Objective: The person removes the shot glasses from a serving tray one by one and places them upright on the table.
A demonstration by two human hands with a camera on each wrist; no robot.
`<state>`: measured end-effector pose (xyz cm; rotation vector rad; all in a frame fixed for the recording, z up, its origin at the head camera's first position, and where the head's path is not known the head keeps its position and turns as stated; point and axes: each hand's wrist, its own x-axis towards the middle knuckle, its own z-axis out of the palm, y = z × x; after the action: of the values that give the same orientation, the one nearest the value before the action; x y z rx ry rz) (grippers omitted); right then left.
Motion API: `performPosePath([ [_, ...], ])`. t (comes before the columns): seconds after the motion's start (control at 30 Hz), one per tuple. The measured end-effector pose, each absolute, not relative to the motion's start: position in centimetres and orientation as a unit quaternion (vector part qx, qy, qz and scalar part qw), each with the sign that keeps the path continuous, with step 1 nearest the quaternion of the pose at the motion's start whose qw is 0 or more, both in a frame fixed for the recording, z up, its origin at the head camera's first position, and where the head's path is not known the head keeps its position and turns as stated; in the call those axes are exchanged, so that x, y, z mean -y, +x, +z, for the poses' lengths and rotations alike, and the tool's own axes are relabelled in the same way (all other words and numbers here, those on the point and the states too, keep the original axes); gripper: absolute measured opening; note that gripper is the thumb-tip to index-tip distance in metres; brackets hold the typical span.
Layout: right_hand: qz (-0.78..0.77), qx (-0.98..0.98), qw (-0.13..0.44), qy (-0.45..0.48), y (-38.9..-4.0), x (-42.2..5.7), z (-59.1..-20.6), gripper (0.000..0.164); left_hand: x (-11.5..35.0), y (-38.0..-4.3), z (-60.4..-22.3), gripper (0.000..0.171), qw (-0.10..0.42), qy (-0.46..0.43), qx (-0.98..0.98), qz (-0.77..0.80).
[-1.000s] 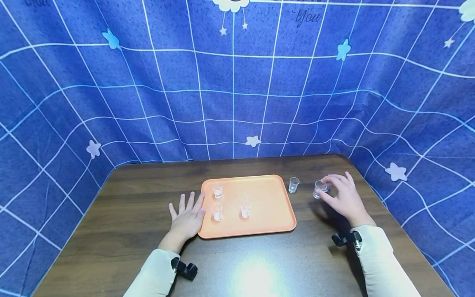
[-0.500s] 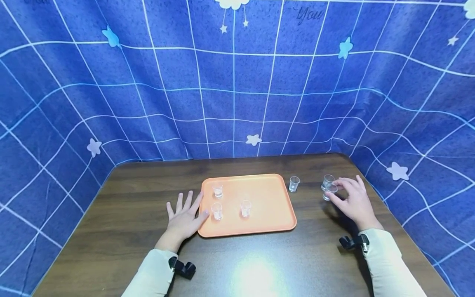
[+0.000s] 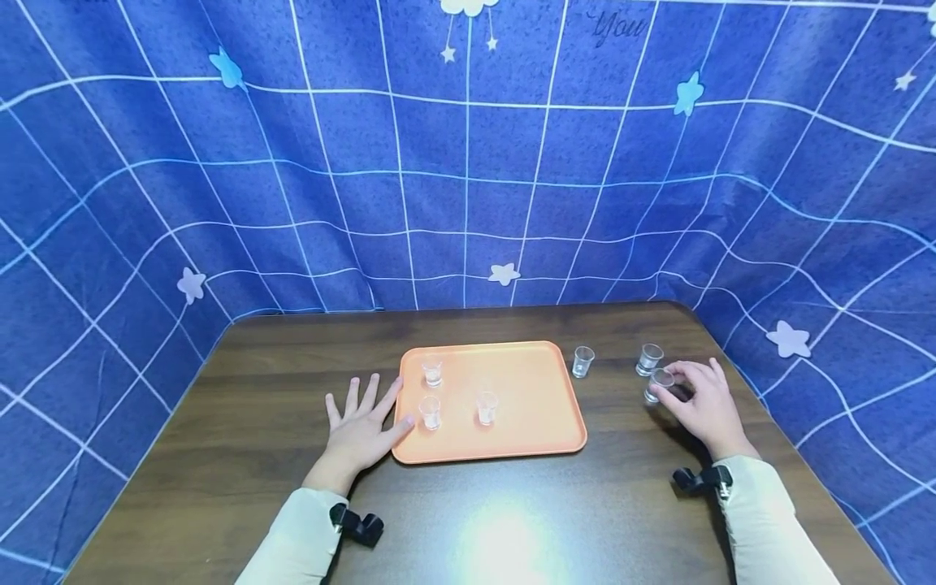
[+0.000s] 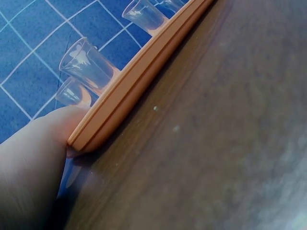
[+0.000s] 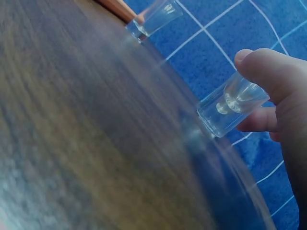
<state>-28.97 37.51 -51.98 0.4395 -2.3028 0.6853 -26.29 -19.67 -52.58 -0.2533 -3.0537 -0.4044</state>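
Observation:
My right hand (image 3: 705, 406) pinches a small clear shot glass (image 3: 659, 387) between thumb and fingers at the right of the table. In the right wrist view this glass (image 5: 228, 108) stands upright relative to the tabletop, its base at or very near the wood. Just behind it is another shot glass (image 3: 649, 359). A third one (image 3: 582, 362) stands beside the tray's right edge. My left hand (image 3: 358, 439) lies with spread fingers at the left edge of an orange tray (image 3: 534, 398), its thumb over the rim. Three shot glasses, including a front-left one (image 3: 430, 413), stand on the tray.
The dark wooden table (image 3: 292, 349) reaches back to a blue curtain (image 3: 468, 203) with white grid lines and stars, which also hangs at both sides. Black wrist mounts (image 3: 356, 524) sit on both sleeves.
My right hand has moved right and slightly nearer with the shot glass, so the glass behind it now shows apart. My left thumb has spread further over the tray's rim.

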Motion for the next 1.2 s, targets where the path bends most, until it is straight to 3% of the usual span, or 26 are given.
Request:
performPosePath([
  [1.2, 0.279, 0.898, 0.308, 0.144, -28.1, -38.9, -52.4, 0.037, 19.8, -26.5, -52.9, 0.086, 0.018, -0.073, 0.988, -0.136],
])
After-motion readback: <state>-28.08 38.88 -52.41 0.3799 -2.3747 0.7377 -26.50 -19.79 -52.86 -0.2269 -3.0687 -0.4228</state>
